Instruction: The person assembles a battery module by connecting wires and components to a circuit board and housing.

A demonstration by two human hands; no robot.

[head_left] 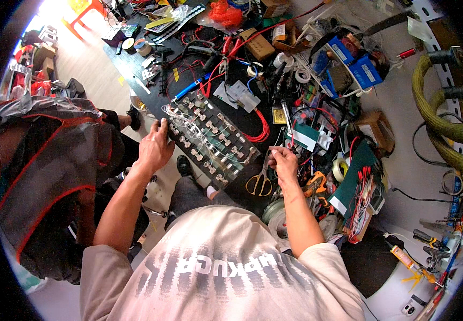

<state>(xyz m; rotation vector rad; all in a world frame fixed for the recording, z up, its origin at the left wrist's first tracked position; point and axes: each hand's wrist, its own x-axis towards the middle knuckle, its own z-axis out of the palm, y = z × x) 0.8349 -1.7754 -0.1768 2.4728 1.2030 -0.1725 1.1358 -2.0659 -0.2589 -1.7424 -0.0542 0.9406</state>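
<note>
A dark, flat battery pack [210, 140] lies slanted on the black table, with rows of metal tabs and thin pale wires bunched across its top. My left hand [156, 145] rests against its left edge, fingers stretched toward the far corner, holding nothing that I can see. To the right of the pack, my right hand [284, 163] has its thumb and fingers pinched together; what they hold, if anything, is too small to tell. Close beside that hand lie scissors [259, 184] with orange-rimmed handles. A blue pen-shaped tool [191, 89] lies just beyond the pack's far end.
Coiled red wire [261, 128] and a grey-white module [237, 96] lie beyond the pack. Cluttered tools, tape rolls and blue boxes [362, 69] fill the right side. A person in dark, red-edged clothing [55, 176] is at my left. Thick yellow-green hoses [427, 101] hang far right.
</note>
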